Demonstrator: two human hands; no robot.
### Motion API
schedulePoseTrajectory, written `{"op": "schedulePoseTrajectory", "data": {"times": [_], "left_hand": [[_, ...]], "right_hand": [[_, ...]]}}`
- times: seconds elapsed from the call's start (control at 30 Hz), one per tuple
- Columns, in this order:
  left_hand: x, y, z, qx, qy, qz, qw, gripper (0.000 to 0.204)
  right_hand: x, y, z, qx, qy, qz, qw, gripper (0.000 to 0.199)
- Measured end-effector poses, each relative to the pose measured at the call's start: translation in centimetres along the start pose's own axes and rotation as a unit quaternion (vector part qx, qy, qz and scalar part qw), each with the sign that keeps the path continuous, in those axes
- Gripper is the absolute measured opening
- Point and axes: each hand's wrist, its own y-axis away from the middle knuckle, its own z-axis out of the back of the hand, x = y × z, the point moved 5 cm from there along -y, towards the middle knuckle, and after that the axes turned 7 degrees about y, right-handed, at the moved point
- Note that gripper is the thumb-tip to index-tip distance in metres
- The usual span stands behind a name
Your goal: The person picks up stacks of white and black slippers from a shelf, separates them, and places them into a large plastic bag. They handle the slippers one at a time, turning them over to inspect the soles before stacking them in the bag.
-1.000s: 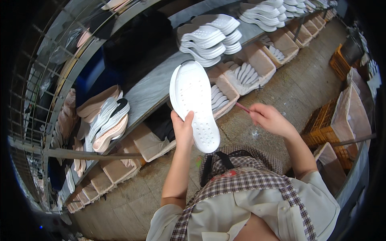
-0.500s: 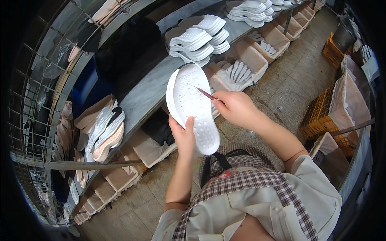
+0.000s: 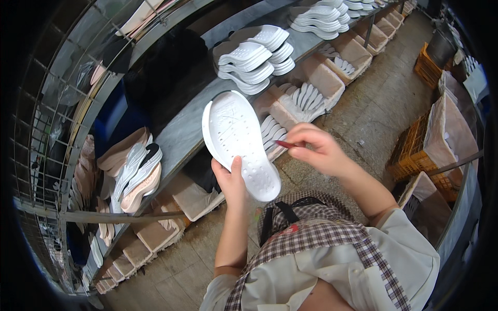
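Observation:
My left hand (image 3: 231, 179) grips a white shoe sole (image 3: 237, 132) by its lower left side, thumb on the upper face. Small round dimples cover that face, and faint lines run across its broader end. In my right hand (image 3: 315, 149) a slim dark red pen-like tool (image 3: 284, 144) is pinched between thumb and fingers. Its tip points left and stands apart from the sole, just to the right of its narrower middle. The exact kind of tool cannot be made out.
Stacks of white soles (image 3: 249, 59) stand on a grey bench (image 3: 187, 119). Below it, lined bins (image 3: 332, 67) hold more soles. Mixed soles (image 3: 137, 171) lie at left beside wire mesh (image 3: 52, 103) and a metal bar (image 3: 124, 216). Orange crates (image 3: 407, 147) stand at right.
My right hand has drawn the tool off the sole's face, moving right and down. The sole in my left hand has shifted slightly left and down.

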Motion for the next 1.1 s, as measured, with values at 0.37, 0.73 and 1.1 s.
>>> {"op": "schedulePoseTrajectory", "data": {"times": [0.37, 0.73, 1.1], "left_hand": [[1.9, -2.9, 3.5, 0.004, 0.262, 0.076, 0.962, 0.041], [-0.7, -3.5, 1.6, 0.417, 0.479, 0.056, 0.77, 0.039], [-4.0, -2.6, -0.7, 0.546, 0.427, 0.061, 0.718, 0.069]], "right_hand": [[-10.0, 15.4, -3.9, 0.402, 0.287, -0.183, 0.85, 0.012], [-20.1, 21.5, -9.1, 0.646, 0.484, -0.212, 0.551, 0.028], [-19.6, 20.2, -8.9, 0.633, 0.496, -0.269, 0.53, 0.029]]}}
